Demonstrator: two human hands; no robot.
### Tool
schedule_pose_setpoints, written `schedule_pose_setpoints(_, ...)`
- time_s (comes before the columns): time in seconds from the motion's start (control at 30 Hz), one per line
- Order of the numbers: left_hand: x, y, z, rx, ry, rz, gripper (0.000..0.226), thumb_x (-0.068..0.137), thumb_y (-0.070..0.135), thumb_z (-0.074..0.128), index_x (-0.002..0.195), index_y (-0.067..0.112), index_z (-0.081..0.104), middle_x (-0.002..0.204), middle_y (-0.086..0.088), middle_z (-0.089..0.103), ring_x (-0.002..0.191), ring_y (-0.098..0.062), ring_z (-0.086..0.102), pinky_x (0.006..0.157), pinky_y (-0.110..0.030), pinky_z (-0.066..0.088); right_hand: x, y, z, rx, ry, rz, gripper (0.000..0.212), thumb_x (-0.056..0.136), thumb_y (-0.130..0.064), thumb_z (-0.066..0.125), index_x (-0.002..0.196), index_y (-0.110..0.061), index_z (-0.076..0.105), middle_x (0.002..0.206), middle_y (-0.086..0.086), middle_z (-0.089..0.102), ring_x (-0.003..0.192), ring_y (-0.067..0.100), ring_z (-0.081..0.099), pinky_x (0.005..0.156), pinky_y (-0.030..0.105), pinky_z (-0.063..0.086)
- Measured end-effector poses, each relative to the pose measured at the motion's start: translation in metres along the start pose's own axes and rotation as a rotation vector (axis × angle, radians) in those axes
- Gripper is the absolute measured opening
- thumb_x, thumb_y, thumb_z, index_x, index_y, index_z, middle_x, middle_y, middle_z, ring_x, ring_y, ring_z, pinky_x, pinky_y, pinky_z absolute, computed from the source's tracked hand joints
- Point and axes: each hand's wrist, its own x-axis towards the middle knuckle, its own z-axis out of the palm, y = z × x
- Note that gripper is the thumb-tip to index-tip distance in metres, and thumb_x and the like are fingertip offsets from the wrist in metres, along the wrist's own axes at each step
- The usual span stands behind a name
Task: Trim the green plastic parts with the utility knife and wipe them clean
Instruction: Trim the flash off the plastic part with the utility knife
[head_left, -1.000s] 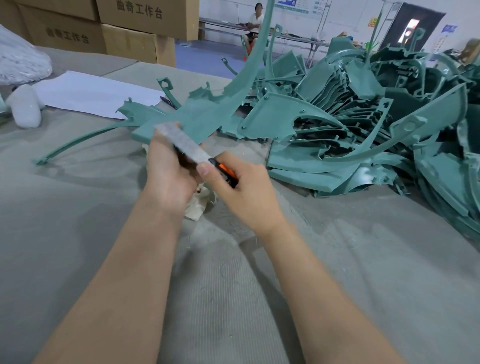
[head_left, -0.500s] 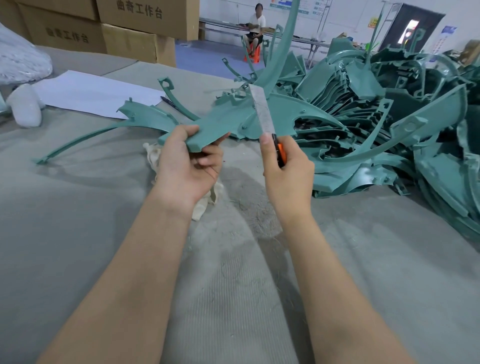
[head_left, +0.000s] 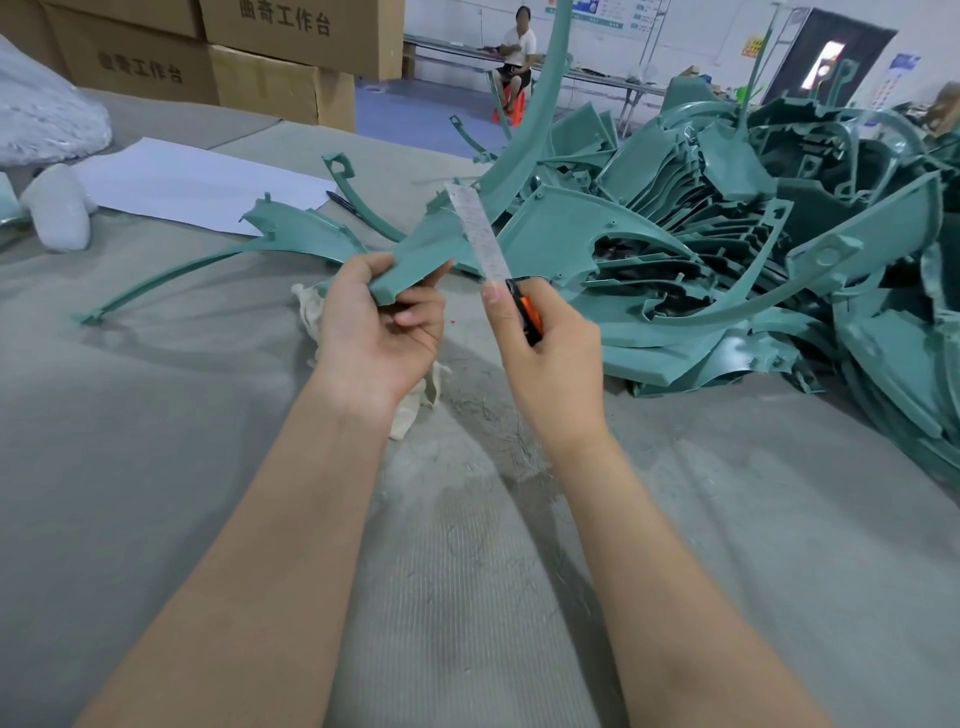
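Head view: the left hand (head_left: 382, 332) grips the near end of a long green part (head_left: 421, 254), thumb on top and fingers curled underneath, lifted off the table. The right hand (head_left: 550, 353) clenches the orange-and-black utility knife (head_left: 527, 312), its long blade (head_left: 480, 234) extended and lying against the part's edge. Below the left hand, a pale rag (head_left: 311, 312) lies on the grey ribbed table cover (head_left: 208, 441), which is dusted with fine shavings. Another trimmed piece (head_left: 291, 228) rests flat near a white sheet (head_left: 197, 182). A big heap of green parts (head_left: 727, 249) fills the right side. At the back are stacked cardboard boxes (head_left: 291, 47) and a seated person (head_left: 517, 52) at a long bench.
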Motion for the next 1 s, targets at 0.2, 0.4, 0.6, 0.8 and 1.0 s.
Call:
schedule_pose_setpoints(0.2, 0.002, 0.000, -0.001, -0.007, 0.073, 0.015, 0.026, 0.094, 0.016, 0.042, 0.080, 0.000, 0.056, 0.051, -0.005, 0.058, 0.030, -0.006, 0.034, 0.034, -0.013, 0.033, -0.010, -0.008, 0.013, -0.010, -0.169, -0.119, 0.031, 0.095, -0.044, 0.057, 0.073, -0.023, 0.053, 0.050, -0.011, 0.039, 0.049, 0.006, 0.040, 0.050, 0.022, 0.029)
schedule_pose_setpoints(0.4, 0.000, 0.001, -0.007, 0.027, 0.040, 0.030, 0.029, 0.094, 0.018, 0.042, 0.082, 0.001, 0.061, 0.070, -0.009, 0.070, 0.041, -0.006, 0.044, 0.039, -0.013, 0.034, -0.017, -0.015, 0.018, -0.003, -0.271, -0.252, 0.007, 0.093, -0.037, 0.062, 0.089, -0.031, 0.063, 0.060, -0.045, 0.048, 0.045, -0.002, 0.040, 0.052, 0.016, 0.030)
schedule_pose_setpoints(0.6, 0.002, -0.001, 0.000, 0.010, 0.082, 0.007, 0.014, 0.094, 0.013, 0.042, 0.092, 0.005, 0.052, 0.058, -0.005, 0.059, 0.040, -0.006, 0.043, 0.037, -0.012, 0.034, -0.006, -0.008, 0.007, 0.068, -0.083, -0.088, 0.024, 0.092, -0.051, 0.054, 0.077, -0.032, 0.054, 0.049, -0.017, 0.043, 0.049, 0.005, 0.041, 0.051, 0.020, 0.027)
schedule_pose_setpoints(0.8, -0.002, -0.004, 0.003, -0.048, 0.029, -0.033, 0.020, 0.096, 0.012, 0.041, 0.085, 0.003, 0.055, 0.065, -0.009, 0.063, 0.036, -0.004, 0.041, 0.033, -0.010, 0.031, -0.005, -0.005, 0.008, 0.016, -0.020, -0.035, 0.032, 0.095, -0.048, 0.054, 0.082, -0.019, 0.059, 0.052, -0.009, 0.042, 0.050, 0.010, 0.039, 0.053, 0.029, 0.032)
schedule_pose_setpoints(1.0, -0.002, -0.005, 0.007, -0.113, 0.041, -0.024, 0.021, 0.095, 0.009, 0.040, 0.087, -0.002, 0.055, 0.051, -0.008, 0.056, 0.035, -0.004, 0.039, 0.036, -0.009, 0.033, -0.008, -0.010, 0.010, 0.030, -0.059, -0.064, 0.027, 0.094, -0.045, 0.056, 0.076, -0.028, 0.047, 0.050, -0.011, 0.039, 0.050, 0.010, 0.038, 0.052, 0.029, 0.031)
